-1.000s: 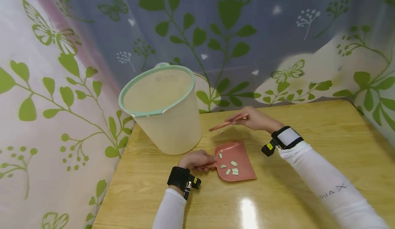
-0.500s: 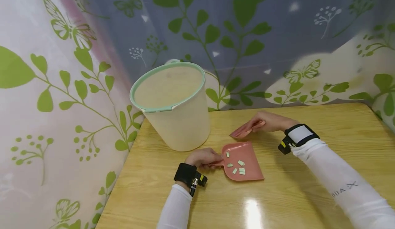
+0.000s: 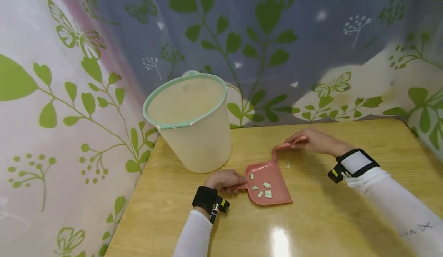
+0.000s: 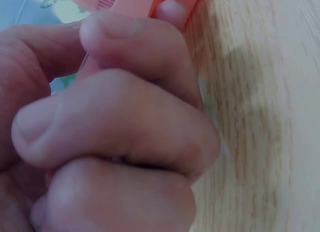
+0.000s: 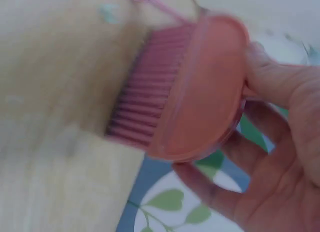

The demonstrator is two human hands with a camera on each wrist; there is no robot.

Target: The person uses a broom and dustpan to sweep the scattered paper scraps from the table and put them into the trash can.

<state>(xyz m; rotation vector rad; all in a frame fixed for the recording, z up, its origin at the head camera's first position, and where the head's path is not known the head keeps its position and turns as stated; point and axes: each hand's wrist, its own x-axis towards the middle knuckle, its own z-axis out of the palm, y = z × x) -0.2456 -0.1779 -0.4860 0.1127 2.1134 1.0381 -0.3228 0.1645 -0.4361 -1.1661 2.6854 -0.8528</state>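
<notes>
**A:** What are the two hands doing?

**B:** The left hand [image 3: 224, 180] is wrapped around the handle of a pink dustpan [image 3: 269, 184], which lies flat on the wooden table [image 3: 346, 211]. The left wrist view shows its fingers [image 4: 135, 137] curled tightly over the pink handle. The right hand [image 3: 313, 141] grips a small pink brush [image 3: 282, 148] by its handle. The right wrist view shows the brush head [image 5: 200, 87] with its bristles pointing down at the tabletop, though that view is blurred.

**A:** Where is the brush compared with the dustpan?

**B:** Its head is at the far edge of the dustpan, on the side away from the person. I cannot tell whether the two touch.

**A:** Is anything in the dustpan?

**B:** Yes, several small pale green paper scraps [image 3: 264, 189] lie on its flat tray. One more scrap [image 3: 288, 165] lies on the table just beside the pan, to its right.

**A:** What else is on the table?

**B:** A cream-coloured bin [image 3: 194, 126] with a mint green rim stands upright at the table's far left corner, near the dustpan but apart from it. Behind the table hangs a curtain [image 3: 277, 37] printed with green leaves and butterflies. The person wears white sleeves and a black band on each wrist.
</notes>
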